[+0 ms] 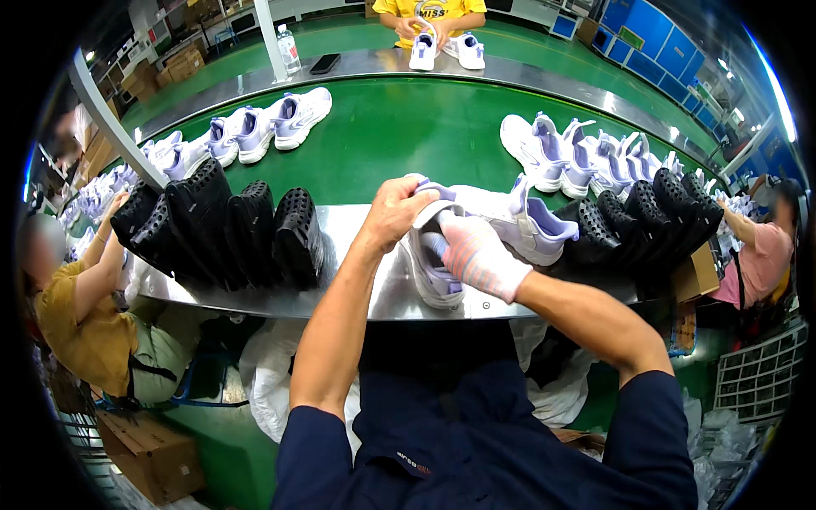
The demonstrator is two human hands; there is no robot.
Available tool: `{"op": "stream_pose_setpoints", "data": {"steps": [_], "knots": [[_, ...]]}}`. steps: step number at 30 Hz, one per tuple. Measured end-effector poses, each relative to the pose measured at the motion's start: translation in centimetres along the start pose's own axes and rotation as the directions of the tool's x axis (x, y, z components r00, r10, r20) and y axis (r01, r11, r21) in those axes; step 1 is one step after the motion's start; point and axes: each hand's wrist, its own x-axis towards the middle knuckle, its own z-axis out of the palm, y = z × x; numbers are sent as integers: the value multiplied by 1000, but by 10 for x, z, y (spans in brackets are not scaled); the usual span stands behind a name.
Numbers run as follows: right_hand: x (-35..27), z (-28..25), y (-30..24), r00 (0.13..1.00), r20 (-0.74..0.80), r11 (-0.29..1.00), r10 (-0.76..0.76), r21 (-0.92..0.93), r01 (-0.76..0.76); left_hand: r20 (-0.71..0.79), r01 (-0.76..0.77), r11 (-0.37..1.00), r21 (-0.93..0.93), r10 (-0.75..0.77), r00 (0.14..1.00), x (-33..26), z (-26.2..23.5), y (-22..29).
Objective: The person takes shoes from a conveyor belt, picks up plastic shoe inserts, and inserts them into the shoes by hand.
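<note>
A white and lavender sneaker [427,280] stands toe toward me on the steel ledge [357,229] at the near side of a green conveyor belt [399,136]. My bare left hand [393,212] grips its tongue and heel collar from above. My right hand [476,255], in a white glove, is pushed into the shoe's opening. A second matching sneaker [523,223] lies just right of it on the ledge.
Black shoe lasts stand in rows left [229,225] and right [646,212] of my hands. Rows of finished sneakers [272,123] ride the belt. Other workers sit at left [85,297], right [761,255] and across [429,21]. A cardboard box [153,455] sits on the floor.
</note>
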Motion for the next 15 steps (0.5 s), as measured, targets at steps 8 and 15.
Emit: {"op": "stream_pose_setpoints", "data": {"steps": [8,15], "knots": [[0,19,61,995,-72,955,63,294,-39,-389,346,938,8,-316,865,-68,12,0],[19,38,50,983,-51,971,177,171,-166,-497,459,690,560,-164,852,-54,38,-10]]}}
